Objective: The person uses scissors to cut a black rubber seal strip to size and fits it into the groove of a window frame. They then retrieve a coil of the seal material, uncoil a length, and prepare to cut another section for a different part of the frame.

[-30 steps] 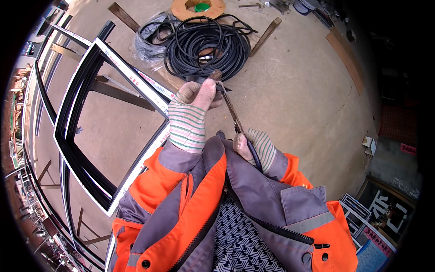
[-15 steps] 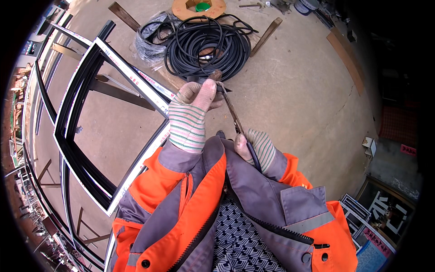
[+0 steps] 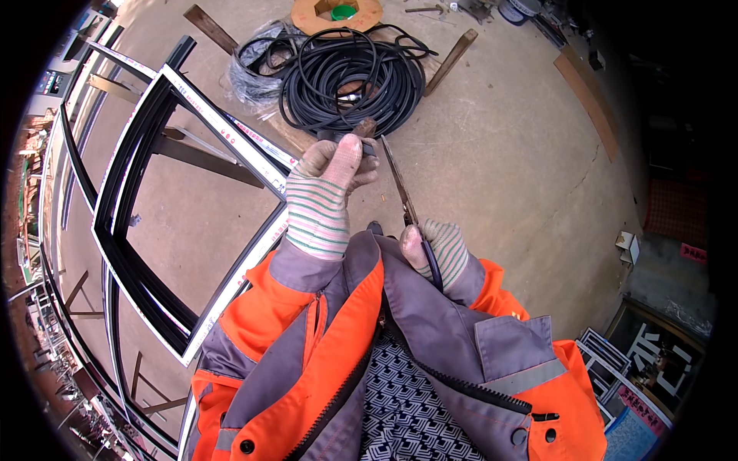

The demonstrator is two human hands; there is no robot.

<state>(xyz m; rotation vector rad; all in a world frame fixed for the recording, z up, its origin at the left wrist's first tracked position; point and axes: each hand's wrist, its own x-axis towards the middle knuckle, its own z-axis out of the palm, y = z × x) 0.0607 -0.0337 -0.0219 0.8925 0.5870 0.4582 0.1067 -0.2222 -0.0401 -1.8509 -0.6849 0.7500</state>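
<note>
My left hand (image 3: 326, 188), in a striped knit glove, pinches the end of a black rubber strip (image 3: 369, 150) between thumb and fingers. Just a short stub of the strip shows beyond the glove. A pair of scissors (image 3: 401, 188) with worn, rusty blades and dark handles is in my gloved right hand (image 3: 443, 247), fingers closed round the handles. The blades point away from me, their tips close to the right side of the left hand. Behind the left hand lies a big coil of black rubber strip (image 3: 307, 96).
At left stands a black-and-white window frame (image 3: 146, 303) made of profiles. A round board (image 3: 307, 9) with a green ring on it sits beyond the coil, beside clear plastic wrap (image 3: 250, 81). Wooden legs (image 3: 452, 63) stick out near the coil. Cardboard (image 3: 588, 104) lies at right.
The pointed piece of strip that stuck out past my left hand across the scissors no longer shows. The scissor blades have come together and shifted slightly right, off the strip.
</note>
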